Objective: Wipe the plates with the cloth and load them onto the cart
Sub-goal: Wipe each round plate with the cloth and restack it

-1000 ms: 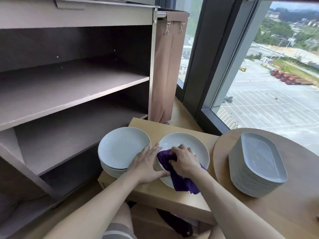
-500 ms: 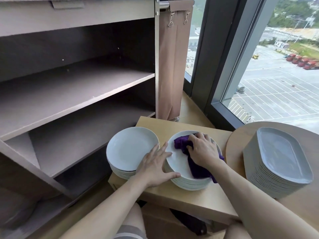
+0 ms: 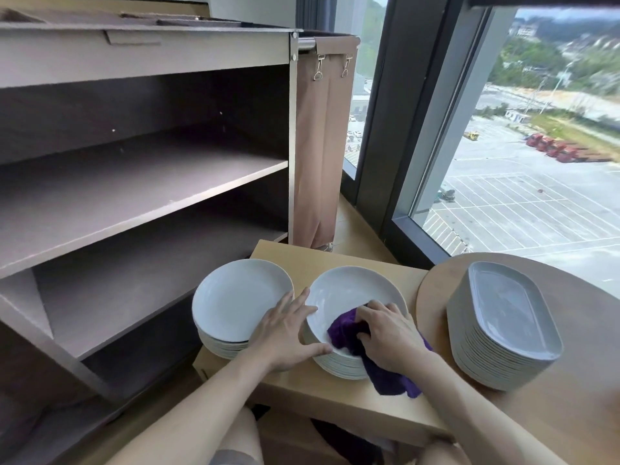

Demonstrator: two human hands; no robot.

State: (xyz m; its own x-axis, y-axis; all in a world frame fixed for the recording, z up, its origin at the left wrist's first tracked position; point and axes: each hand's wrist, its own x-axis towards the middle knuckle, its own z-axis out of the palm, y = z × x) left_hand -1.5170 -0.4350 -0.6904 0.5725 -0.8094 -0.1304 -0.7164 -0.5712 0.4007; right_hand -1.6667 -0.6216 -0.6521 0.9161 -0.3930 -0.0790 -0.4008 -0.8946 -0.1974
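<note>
Now I'm mid-wipe: my right hand [image 3: 385, 337] grips the bunched purple cloth [image 3: 345, 330], pressing it into the top plate [image 3: 349, 290] of the right-hand stack [image 3: 339, 367] on the wooden table [image 3: 335, 260]; my left hand [image 3: 285, 333], fingers spread, steadies its rim. Next, I judge, comes lifting it to the cart [image 3: 151, 186]. It looks white, glossy, shallow.

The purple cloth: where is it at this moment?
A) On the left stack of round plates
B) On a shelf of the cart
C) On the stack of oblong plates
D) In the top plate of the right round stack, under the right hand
D: the purple cloth lies bunched in the top plate of the right round stack, where the right hand holds it, and its tail hangs over the near rim.
</note>
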